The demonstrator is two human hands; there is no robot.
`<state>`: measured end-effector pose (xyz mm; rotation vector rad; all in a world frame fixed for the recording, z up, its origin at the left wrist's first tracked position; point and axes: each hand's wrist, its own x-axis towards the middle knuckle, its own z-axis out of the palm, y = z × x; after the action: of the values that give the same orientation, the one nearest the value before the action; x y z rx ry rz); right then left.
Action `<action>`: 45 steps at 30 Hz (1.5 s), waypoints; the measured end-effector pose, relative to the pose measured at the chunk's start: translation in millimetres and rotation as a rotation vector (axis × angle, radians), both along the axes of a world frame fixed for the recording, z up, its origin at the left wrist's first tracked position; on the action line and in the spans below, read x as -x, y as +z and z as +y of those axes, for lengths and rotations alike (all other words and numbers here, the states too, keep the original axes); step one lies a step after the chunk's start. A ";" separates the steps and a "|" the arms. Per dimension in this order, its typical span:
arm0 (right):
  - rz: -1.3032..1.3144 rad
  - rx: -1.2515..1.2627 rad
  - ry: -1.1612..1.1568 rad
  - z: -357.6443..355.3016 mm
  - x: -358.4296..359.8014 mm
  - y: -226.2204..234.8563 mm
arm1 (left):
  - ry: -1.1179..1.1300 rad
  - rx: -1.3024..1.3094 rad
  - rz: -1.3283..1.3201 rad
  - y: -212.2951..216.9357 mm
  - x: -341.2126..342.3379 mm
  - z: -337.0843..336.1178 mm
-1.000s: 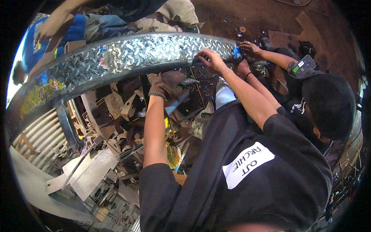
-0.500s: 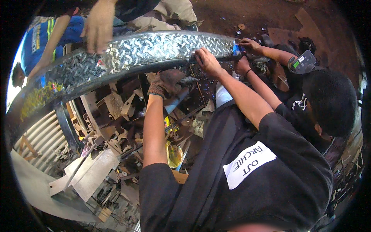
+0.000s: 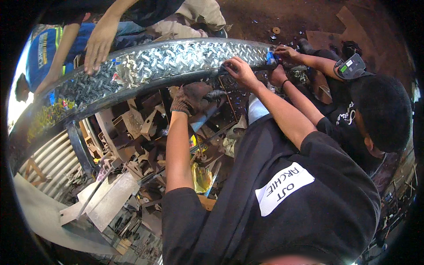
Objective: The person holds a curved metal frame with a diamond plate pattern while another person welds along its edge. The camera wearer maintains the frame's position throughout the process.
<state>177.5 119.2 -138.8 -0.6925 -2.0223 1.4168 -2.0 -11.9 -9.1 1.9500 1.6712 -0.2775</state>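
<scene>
A long curved sheet of shiny diamond-pattern metal plate spans the top of the view on a dark frame. My left hand, in a brown work glove, is below the plate's edge, closed around a grey tool handle. My bare right hand rests on the plate's near edge, its fingers pinching a small dark piece. A co-worker's hands work at the plate's right end beside a blue mark.
Another person's hand lies flat on the plate at upper left. Under the plate lies a heap of scrap metal offcuts and flat sheets. Corrugated sheet is at left. The co-worker's head is close on my right.
The other person's hand at the top has come in from the left and settled on the plate. My own hands have stayed nearly where they were.
</scene>
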 end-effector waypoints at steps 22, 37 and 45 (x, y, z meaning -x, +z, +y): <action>-0.063 -0.091 0.033 8.6 5.0 -8.5 | -0.001 -0.043 -0.014 1.2 0.3 -1.6; -0.134 -0.182 -0.077 -5.3 8.5 4.3 | 0.027 0.000 -0.029 3.0 -1.9 0.9; -0.233 -0.255 -0.029 -4.0 12.5 5.1 | 0.022 0.018 -0.029 2.3 -2.5 5.6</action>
<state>164.9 115.2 -133.6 -0.7998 -2.3098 1.0752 0.5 -6.3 -6.8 1.9126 1.6642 -0.2538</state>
